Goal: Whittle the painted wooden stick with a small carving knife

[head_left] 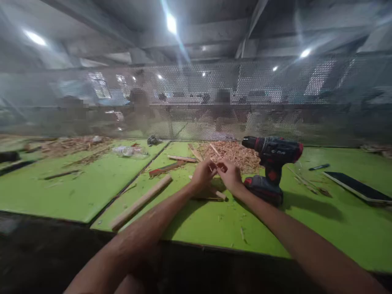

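My left hand point(203, 174) and my right hand point(229, 174) meet over the green table, fingertips pinched close together. What they hold between them is too small to make out. Behind the hands lies a heap of wood shavings point(245, 157). Under and beside my left hand are thin wood pieces, one a short stick point(221, 195). Just right of my right hand a black and red cordless drill point(274, 157) stands upright on its battery, its chuck pointing left.
A long wooden rod point(142, 202) lies left of my left forearm. Reddish wood strips point(167, 168), a clear plastic wrapper point(128, 151), a pen point(319, 167) and a dark phone-like slab point(358, 185) rest on the table point(214, 228). Mesh point(190, 118) rises behind, with blurred people beyond.
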The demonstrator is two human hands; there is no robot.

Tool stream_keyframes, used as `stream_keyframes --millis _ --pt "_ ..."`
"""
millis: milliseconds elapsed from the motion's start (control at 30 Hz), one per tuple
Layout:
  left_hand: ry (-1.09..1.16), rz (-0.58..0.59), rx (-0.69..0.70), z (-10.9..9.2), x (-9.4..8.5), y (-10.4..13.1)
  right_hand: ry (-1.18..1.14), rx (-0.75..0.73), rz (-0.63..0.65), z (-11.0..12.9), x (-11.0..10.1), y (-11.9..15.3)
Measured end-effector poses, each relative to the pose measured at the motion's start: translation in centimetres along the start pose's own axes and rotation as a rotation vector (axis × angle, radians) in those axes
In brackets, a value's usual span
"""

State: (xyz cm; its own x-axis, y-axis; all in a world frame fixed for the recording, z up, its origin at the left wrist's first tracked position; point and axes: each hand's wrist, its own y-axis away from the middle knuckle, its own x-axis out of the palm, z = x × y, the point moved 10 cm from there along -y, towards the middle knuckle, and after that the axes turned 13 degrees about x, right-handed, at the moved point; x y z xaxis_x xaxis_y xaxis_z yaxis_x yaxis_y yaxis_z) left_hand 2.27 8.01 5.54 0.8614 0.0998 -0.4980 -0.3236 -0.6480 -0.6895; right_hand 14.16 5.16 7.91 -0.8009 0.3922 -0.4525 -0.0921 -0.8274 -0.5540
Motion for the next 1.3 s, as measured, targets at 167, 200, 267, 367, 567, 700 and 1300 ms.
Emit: stream_keyframes --millis 167,200,267,367,567,700,1300 --pt "0.012 -0.008 -0.002 0.7 -0.6 0.0 -0.031 0.023 0.023 -0.5 0.1 0.0" --pt "0.013 -0.012 -0.001 0.8 -0.7 0.0 -0.042 0.032 0.036 -0.6 0.2 0.0" --pt "0.015 -0.013 0.004 1.0 -0.9 -0.1 -0.076 0.052 0.084 -0.9 0.5 -0.1" --pt "0.014 0.010 0.026 1.0 -0.9 -0.2 -0.149 0.082 0.161 -1.2 1.2 -0.3" --pt "0.041 0.079 0.044 1.0 -0.2 -0.3 -0.202 0.113 0.187 -1.8 1.3 -0.5" --pt "0.072 0.090 0.031 1.1 -0.2 -0.4 -0.207 0.098 0.165 -1.9 1.0 -0.7" --pt "0.155 0.114 0.040 -0.3 -0.3 -0.5 0.007 0.067 0.133 -1.5 0.8 -0.4"
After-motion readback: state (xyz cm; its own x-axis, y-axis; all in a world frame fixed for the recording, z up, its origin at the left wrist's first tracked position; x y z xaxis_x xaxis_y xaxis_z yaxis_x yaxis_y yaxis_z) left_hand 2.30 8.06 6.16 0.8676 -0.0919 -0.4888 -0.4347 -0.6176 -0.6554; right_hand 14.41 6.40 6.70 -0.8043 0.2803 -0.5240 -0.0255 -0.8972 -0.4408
